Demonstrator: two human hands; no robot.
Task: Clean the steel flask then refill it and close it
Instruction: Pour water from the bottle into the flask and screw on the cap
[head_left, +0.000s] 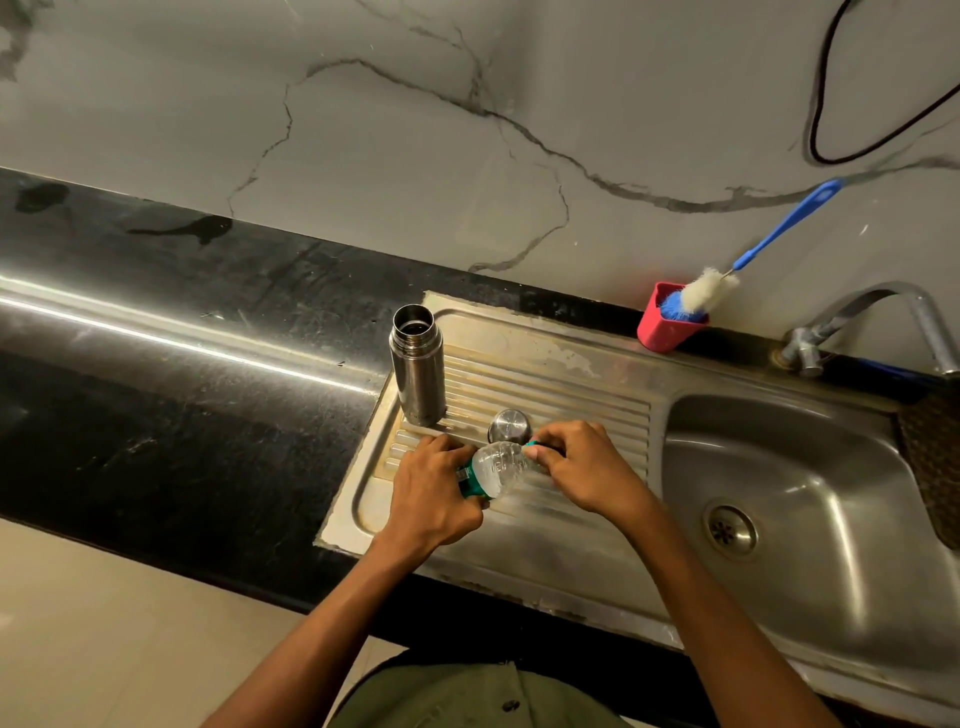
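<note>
The steel flask (418, 365) stands upright and uncapped at the back left corner of the ribbed steel drainboard (571, 384). Its round steel cap (509, 426) lies on the ribs to the right of it. In front of the cap, my left hand (434, 493) grips the body of a clear plastic water bottle (498, 467) with a green label, held tilted over the drainboard. My right hand (587, 467) is closed on the bottle's green cap end.
A steel sink basin (810, 499) with a drain lies to the right, with a tap (852, 322) behind it. A red cup (667, 317) holds a blue-handled bottle brush (737, 270) at the back. Black countertop (182, 374) extends left. A black cable hangs on the marbled wall.
</note>
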